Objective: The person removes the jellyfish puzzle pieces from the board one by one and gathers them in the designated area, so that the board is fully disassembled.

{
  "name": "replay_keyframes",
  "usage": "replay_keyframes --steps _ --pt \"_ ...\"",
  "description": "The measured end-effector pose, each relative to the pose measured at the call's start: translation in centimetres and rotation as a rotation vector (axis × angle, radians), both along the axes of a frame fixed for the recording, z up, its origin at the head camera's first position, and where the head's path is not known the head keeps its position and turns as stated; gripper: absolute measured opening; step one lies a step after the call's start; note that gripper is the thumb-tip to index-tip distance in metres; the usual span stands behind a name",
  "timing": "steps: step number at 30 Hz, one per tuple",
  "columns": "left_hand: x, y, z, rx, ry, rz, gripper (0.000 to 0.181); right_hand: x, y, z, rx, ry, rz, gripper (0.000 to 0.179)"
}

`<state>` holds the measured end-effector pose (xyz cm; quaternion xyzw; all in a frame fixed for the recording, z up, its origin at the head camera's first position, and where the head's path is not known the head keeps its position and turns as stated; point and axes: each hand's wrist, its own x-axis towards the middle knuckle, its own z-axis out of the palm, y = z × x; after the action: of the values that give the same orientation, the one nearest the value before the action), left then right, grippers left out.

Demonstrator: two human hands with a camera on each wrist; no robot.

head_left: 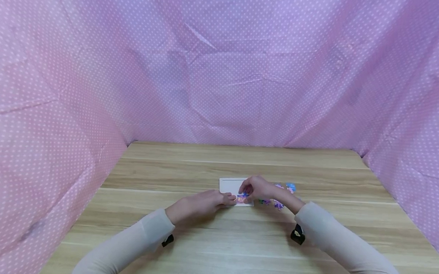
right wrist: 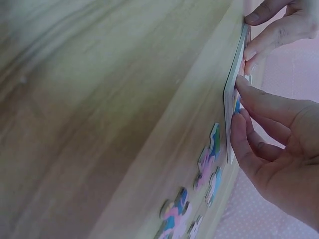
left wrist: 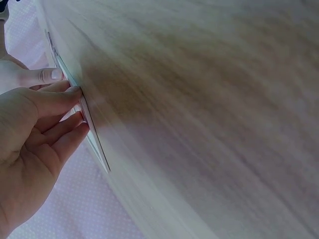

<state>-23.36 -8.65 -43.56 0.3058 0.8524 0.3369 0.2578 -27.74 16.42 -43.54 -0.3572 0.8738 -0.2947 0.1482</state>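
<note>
A white puzzle tray (head_left: 228,186) lies flat on the table, with a few joined colourful pieces (head_left: 240,199) along its near side. My right hand (head_left: 258,188) is over the tray's right part and pinches a puzzle piece (right wrist: 236,103), blue and yellow where it shows between thumb and fingers. My left hand (head_left: 206,202) reaches in from the left; its fairly straight fingers (left wrist: 70,133) rest on the tray beside the joined pieces. In the right wrist view, the tray's edge (right wrist: 232,79) shows side-on beneath both hands. The fingers partly hide the pinched piece.
Several loose puzzle pieces (right wrist: 174,219) in pink, purple and blue lie on the wooden table (head_left: 216,241) right of the tray, partly behind the right wrist. One blue piece (head_left: 290,186) is farthest right. A pink dotted cloth (head_left: 221,92) hangs around the table's back and sides.
</note>
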Motion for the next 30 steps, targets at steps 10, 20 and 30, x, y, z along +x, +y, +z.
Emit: replay_keyframes --steps 10,20,30 --pt "-0.1 -0.1 0.0 -0.100 0.318 -0.226 0.041 -0.2 0.2 0.0 -0.010 -0.046 0.014 0.025" --pt "0.1 -0.2 0.0 -0.065 0.194 -0.144 0.042 0.2 0.6 0.3 -0.035 -0.037 -0.042 0.014" --pt "0.2 -0.3 -0.3 -0.002 0.291 -0.188 0.037 0.5 1.6 0.5 -0.133 -0.100 -0.044 0.008"
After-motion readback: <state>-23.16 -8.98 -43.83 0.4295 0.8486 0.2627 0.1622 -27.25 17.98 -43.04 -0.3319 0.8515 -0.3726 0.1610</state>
